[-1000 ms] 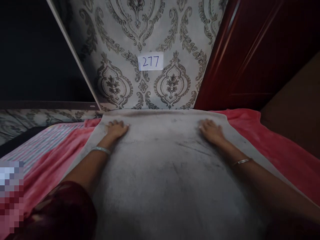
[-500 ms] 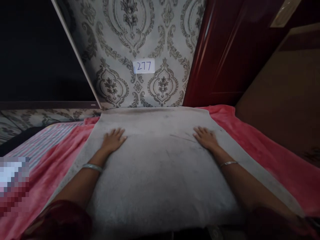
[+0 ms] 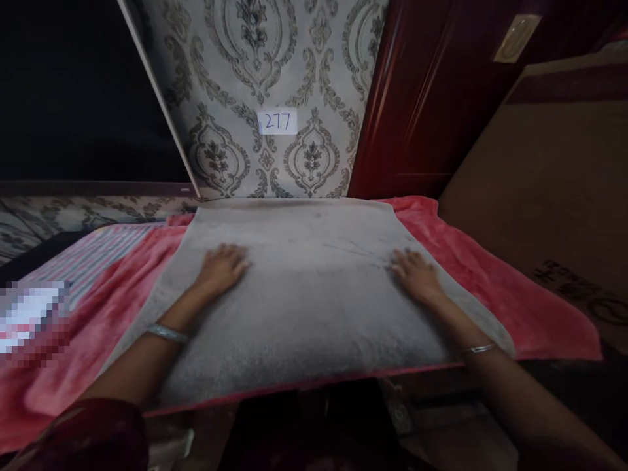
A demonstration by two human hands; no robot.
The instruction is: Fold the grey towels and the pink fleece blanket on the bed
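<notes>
Both hands slid back; L hand (image 3: 222,267) & R hand (image 3: 415,273) lie flat, fingers apart, on grey towel (image 3: 309,288) over pink blanket (image 3: 495,294).

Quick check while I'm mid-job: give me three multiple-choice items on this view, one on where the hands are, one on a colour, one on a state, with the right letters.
1. Where do the left hand and right hand lie?
A. Both on the grey towel
B. Both on the red blanket
C. One on the wall

2. What colour is the cloth under the grey towel?
A. Blue
B. Red-pink
C. Green

3. How do the hands stand?
A. Clenched in fists
B. Pinching a corner in a tight grip
C. Flat, palms down, fingers spread

Answers:
1. A, since both palms rest on the towel, one near each side edge.
2. B, since the red blanket shows on both sides and along the near edge.
3. C, since the fingers lie open on the cloth and close on nothing.
</notes>
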